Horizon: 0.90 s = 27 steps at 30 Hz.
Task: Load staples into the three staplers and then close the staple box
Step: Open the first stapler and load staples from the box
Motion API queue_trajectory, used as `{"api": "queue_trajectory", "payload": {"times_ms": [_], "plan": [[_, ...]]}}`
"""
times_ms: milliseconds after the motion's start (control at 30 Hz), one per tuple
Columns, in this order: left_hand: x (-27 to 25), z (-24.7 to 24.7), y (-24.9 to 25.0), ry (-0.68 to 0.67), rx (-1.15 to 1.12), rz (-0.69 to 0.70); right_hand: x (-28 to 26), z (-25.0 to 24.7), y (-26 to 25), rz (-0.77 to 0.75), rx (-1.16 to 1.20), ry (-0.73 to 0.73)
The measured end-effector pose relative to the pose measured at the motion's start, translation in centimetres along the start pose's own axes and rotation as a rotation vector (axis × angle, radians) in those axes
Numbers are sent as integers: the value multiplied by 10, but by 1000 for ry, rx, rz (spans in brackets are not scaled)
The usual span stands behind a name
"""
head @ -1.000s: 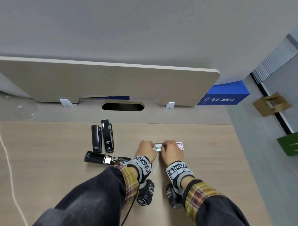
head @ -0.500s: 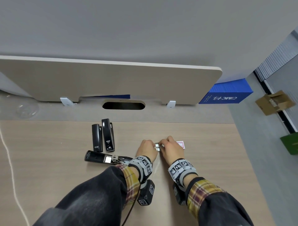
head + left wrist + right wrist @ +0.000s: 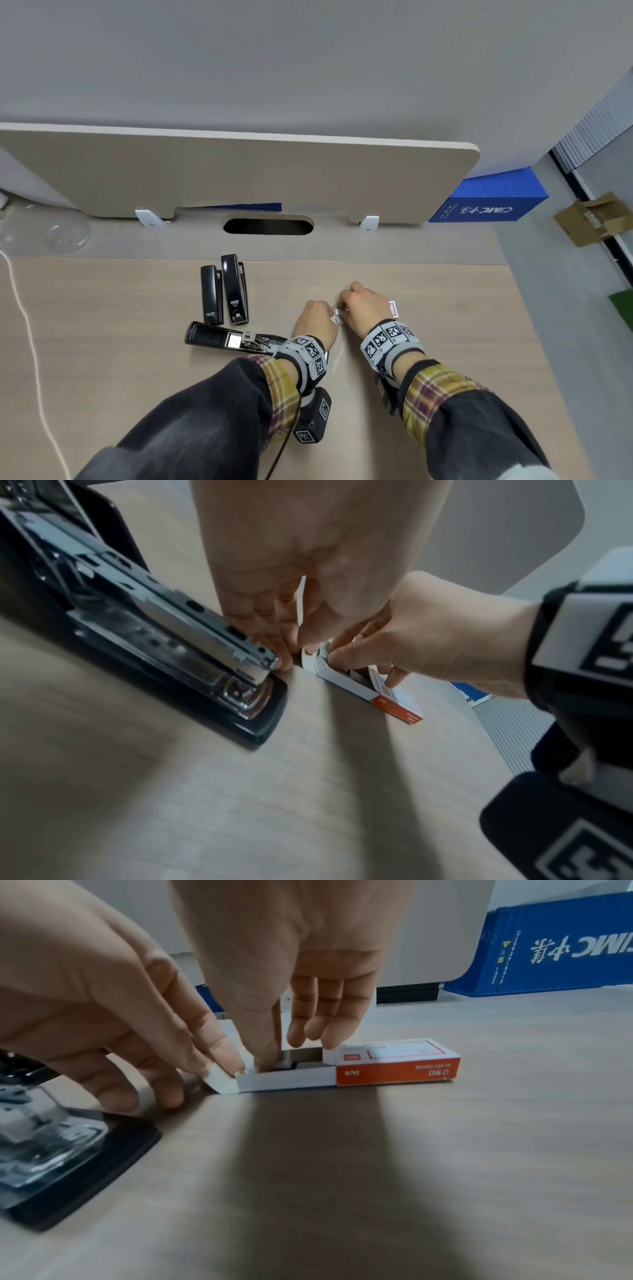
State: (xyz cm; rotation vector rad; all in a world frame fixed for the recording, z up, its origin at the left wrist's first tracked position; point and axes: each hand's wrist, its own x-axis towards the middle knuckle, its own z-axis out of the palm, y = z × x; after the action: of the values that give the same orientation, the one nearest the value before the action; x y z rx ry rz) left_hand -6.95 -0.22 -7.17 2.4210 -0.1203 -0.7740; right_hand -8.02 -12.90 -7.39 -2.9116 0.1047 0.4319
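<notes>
The staple box [image 3: 390,1066] lies on the desk, its white tray [image 3: 284,1081] slid out left of the orange-and-white sleeve. My left hand [image 3: 219,1066] holds the tray's left end flap. My right hand [image 3: 274,1061] reaches down into the tray, thumb and fingers pinching a grey staple strip [image 3: 286,1065]. In the head view both hands [image 3: 327,310] [image 3: 342,305] meet over the box [image 3: 394,308]. An open black stapler [image 3: 233,339] lies just left of my left wrist, its metal channel [image 3: 154,610] exposed. Two closed black staplers [image 3: 211,294] [image 3: 234,289] lie behind it.
A desk divider panel [image 3: 239,171] stands at the back above a cable slot [image 3: 268,226]. A white cord [image 3: 20,308] runs along the left of the desk. A blue box [image 3: 489,202] and a cardboard box [image 3: 592,219] sit on the floor to the right.
My right hand has shifted left over the open tray and dipped its fingers in, so the staples that showed between the hands are mostly covered. The left hand has stayed at the tray's end.
</notes>
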Motion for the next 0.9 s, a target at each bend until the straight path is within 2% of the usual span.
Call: {"api": "queue_trajectory", "payload": {"times_ms": [433, 733, 833, 900], "plan": [[-2, 1, 3, 2, 0, -28, -2, 0, 0, -8, 38, -15], [-1, 0, 2, 1, -21, -30, -7, -5, -6, -69, 8, -38], [-2, 0, 1, -15, -23, -21, -12, -7, -3, -72, 74, 11], [-2, -2, 0, -16, -26, -2, -17, -8, 1, -23, 213, 87]]}}
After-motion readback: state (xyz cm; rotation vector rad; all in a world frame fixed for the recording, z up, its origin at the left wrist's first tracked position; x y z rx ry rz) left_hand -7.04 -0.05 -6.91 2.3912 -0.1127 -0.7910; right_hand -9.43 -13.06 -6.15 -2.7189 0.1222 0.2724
